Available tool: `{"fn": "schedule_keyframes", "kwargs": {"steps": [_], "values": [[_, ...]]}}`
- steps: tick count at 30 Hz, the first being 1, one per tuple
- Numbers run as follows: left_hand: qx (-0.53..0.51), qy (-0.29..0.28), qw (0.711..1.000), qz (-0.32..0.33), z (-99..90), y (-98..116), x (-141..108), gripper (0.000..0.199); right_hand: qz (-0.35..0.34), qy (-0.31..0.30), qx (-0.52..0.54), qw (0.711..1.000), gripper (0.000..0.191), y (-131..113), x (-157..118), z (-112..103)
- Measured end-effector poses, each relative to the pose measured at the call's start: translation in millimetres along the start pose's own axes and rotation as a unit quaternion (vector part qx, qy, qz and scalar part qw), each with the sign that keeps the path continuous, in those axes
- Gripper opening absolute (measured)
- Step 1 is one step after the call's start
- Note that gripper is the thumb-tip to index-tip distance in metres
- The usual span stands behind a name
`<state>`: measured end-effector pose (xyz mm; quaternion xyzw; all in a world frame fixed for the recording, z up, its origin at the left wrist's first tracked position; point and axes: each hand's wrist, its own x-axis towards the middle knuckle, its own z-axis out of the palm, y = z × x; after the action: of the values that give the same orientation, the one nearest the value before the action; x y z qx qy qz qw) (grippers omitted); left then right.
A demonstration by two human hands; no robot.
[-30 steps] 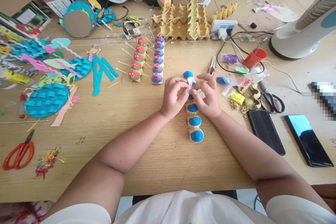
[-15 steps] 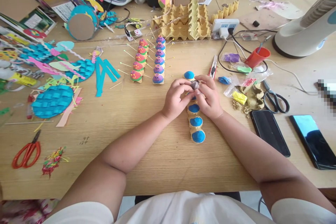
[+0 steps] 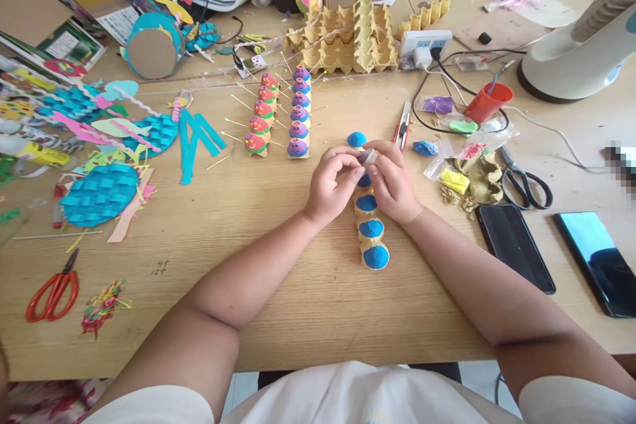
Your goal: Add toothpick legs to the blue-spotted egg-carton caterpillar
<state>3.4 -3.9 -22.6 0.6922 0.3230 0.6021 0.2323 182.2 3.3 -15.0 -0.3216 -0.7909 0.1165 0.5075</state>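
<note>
Between the fingertips of my left hand (image 3: 334, 185) and my right hand (image 3: 393, 182) is a small grey piece (image 3: 366, 157), possibly clay in a clear wrapper; both hands pinch it. Below them lies an egg-carton strip (image 3: 368, 215) whose bumps carry blue caps (image 3: 375, 256); my fingers hide part of its upper half. Two finished-looking strips stand to the left: one with red and green bumps (image 3: 259, 124), one with purple and blue bumps (image 3: 299, 130), both with thin sticks poking out.
Right of my hands are a box cutter (image 3: 401, 126), a red cup (image 3: 488, 103), clay packets (image 3: 454, 180), black-handled scissors (image 3: 525, 187) and two phones (image 3: 515, 248). Egg cartons (image 3: 342, 40) stand behind. At left lie a blue woven disc (image 3: 101, 193) and red scissors (image 3: 53, 291).
The grey piece has turned slightly between my fingertips, and a clear, shiny part now shows beside it. The view has shifted a little; both hands stay over the blue-capped strip.
</note>
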Motion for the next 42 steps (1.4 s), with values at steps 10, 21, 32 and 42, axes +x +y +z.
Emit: {"fn": "schedule_keyframes", "kwargs": {"steps": [10,21,32,42], "values": [[-0.017,-0.01,0.998,-0.059,3.6,-3,-2,0.034,0.017,0.014,-0.055,0.998,0.022,2,0,1],[0.04,0.008,0.999,-0.017,0.5,1,0,0.022,-0.022,0.034,-0.083,0.996,0.019,6,-1,2],[0.004,0.032,0.998,-0.062,7.1,4,-7,0.025,-0.077,0.019,-0.139,0.987,0.019,1,2,1],[-0.002,0.054,0.995,-0.081,11.9,4,-11,0.033,-0.068,0.011,-0.138,0.988,0.023,-14,6,4]]}}
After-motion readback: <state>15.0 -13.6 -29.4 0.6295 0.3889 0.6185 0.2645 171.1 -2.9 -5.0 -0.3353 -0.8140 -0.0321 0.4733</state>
